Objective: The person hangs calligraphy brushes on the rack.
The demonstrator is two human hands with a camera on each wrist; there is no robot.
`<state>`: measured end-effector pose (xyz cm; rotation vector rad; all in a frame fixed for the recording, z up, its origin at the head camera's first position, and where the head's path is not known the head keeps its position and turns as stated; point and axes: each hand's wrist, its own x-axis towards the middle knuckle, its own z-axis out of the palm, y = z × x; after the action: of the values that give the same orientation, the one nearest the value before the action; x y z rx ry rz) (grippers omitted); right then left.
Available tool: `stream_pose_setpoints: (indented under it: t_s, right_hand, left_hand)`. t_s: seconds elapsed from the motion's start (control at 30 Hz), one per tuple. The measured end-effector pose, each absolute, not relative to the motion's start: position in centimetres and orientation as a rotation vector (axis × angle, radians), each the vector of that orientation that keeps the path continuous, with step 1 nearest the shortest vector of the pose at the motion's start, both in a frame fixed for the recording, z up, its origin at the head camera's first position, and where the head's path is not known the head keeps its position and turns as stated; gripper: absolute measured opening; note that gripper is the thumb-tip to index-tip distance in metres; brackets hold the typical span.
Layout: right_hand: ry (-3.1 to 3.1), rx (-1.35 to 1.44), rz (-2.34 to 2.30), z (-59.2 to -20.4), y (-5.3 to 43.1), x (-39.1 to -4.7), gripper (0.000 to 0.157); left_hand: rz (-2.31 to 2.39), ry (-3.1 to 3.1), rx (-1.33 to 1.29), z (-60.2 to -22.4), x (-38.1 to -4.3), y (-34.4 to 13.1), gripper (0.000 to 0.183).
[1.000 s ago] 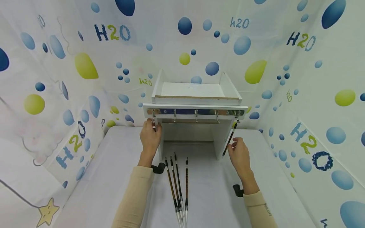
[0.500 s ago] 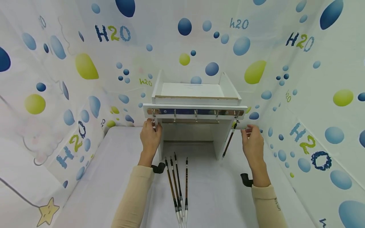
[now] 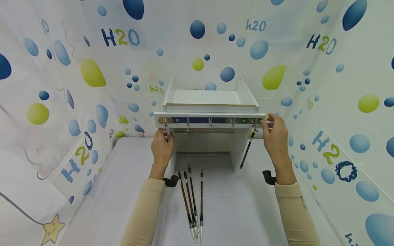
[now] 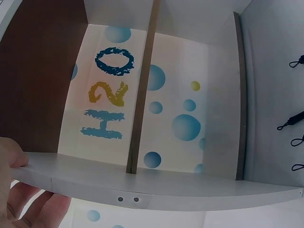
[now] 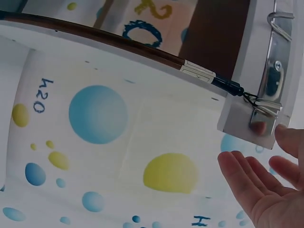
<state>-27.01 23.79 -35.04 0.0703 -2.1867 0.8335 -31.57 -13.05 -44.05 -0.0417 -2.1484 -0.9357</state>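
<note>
A white wooden shelf (image 3: 212,109) bears a metal hook rail (image 3: 197,120) along its front. My left hand (image 3: 162,147) grips the left side panel (image 4: 95,178), thumb on one face and fingers on the other in the left wrist view. From the rightmost hook hangs a dark-handled writing brush (image 3: 247,150) by its loop (image 5: 249,97). Beside that end of the rail is my right hand (image 3: 275,140), holding nothing. Its fingers (image 5: 242,175) are loosely extended, with the thumb close to the board's end; whether it touches cannot be told.
Several writing brushes (image 3: 201,194) lie on the white tabletop (image 3: 234,205) in front of the shelf, loops toward it. Patterned cloth (image 3: 197,44) surrounds the table at the back and sides. The other hooks (image 3: 211,125) run along the rail.
My right hand has moved from beside the hanging brush's lower part, outward and up to the rail's right end. The left hand keeps its grip. The brush hangs slightly steadier.
</note>
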Motion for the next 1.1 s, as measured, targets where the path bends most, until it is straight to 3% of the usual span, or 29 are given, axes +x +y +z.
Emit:
stream_pose_setpoints:
  t_s: [0.43,1.1]
  right_hand:
    - [-2.182,0.198,0.797,-34.8,23.4,-27.8,0.038]
    - [-2.104,0.142,0.731,-35.5,22.1,-28.0,0.035]
  left_hand:
    - [-0.944,-2.157,-0.022,-43.9,-31.4,-13.0,0.03]
    - [-1.007,-2.159,-0.089,-43.8,-30.8,-13.3,0.032]
